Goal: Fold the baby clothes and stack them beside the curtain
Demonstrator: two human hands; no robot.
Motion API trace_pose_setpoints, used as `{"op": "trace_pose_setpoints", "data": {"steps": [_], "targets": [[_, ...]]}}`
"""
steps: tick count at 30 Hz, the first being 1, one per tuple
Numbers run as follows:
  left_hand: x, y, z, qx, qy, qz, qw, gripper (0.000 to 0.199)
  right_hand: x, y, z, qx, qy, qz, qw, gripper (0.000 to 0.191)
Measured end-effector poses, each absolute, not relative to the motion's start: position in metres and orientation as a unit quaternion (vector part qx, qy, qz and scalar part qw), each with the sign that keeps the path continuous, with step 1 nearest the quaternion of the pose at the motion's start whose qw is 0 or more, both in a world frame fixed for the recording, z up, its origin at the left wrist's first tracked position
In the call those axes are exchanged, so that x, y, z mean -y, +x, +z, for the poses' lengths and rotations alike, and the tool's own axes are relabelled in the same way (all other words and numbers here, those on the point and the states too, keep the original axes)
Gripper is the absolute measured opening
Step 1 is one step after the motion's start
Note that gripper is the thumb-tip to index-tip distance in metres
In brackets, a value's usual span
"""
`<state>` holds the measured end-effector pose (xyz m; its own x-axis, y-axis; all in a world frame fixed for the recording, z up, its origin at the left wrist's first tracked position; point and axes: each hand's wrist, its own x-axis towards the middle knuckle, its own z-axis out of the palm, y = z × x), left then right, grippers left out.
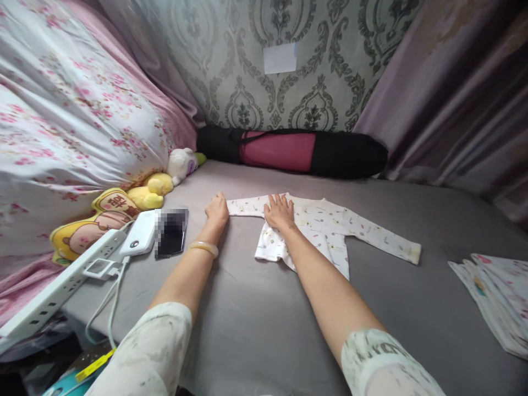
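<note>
A small white long-sleeved shirt [313,220] with a scattered print lies spread on the grey bed sheet [247,308]. My left hand [217,209] is closed around the cuff end of its left-hand sleeve, which is stretched out straight. With fingers spread, my right hand [279,212] lies flat on the shirt near the shoulder of that same sleeve. The other sleeve reaches out to the right, untouched. Part of the shirt's front is hidden under my right hand and forearm.
Left of my left hand lie a dark phone [171,234], a white power bank [139,234] and a power strip [61,280] with cables. Plush toys [150,192] line the left edge. A black and red long bag [276,151] lies at the back; folded clothes [495,297] sit at right.
</note>
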<state>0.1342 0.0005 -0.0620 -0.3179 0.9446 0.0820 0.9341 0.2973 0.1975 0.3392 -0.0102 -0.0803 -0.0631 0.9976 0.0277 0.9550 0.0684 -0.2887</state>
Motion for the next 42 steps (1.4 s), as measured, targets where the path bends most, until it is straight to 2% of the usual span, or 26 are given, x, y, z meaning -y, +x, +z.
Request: {"op": "trace_pose_setpoints", "data": {"steps": [5, 10, 13, 16, 24, 31, 38, 42], "targets": [[0.000, 0.156, -0.051, -0.775, 0.617, 0.129, -0.050, 0.039, 0.011, 0.338, -0.080, 0.723, -0.675, 0.095, 0.109, 0.060], [0.004, 0.218, -0.058, -0.602, 0.776, 0.179, 0.054, 0.041, 0.011, 0.338, -0.077, 0.726, -0.677, 0.091, 0.078, 0.061], [0.005, 0.247, -0.068, -0.586, 0.787, 0.154, 0.115, 0.047, 0.011, 0.340, -0.076, 0.738, -0.669, 0.078, 0.023, 0.069], [0.005, 0.252, -0.076, -0.591, 0.787, 0.126, 0.123, 0.051, 0.012, 0.342, -0.076, 0.741, -0.668, 0.066, 0.013, 0.069], [0.011, 0.213, -0.085, -0.637, 0.765, 0.072, 0.061, 0.060, 0.009, 0.337, -0.080, 0.719, -0.684, 0.088, 0.083, 0.059], [0.008, 0.159, -0.087, -0.677, 0.733, 0.058, 0.019, 0.059, 0.008, 0.337, -0.082, 0.720, -0.681, 0.092, 0.094, 0.059], [0.012, 0.142, -0.090, -0.662, 0.715, 0.203, -0.091, 0.047, 0.007, 0.339, -0.081, 0.726, -0.670, 0.111, 0.113, 0.059], [0.019, 0.143, -0.086, -0.616, 0.733, 0.268, -0.108, 0.041, 0.002, 0.355, -0.065, 0.713, -0.644, 0.226, 0.161, 0.063]]}}
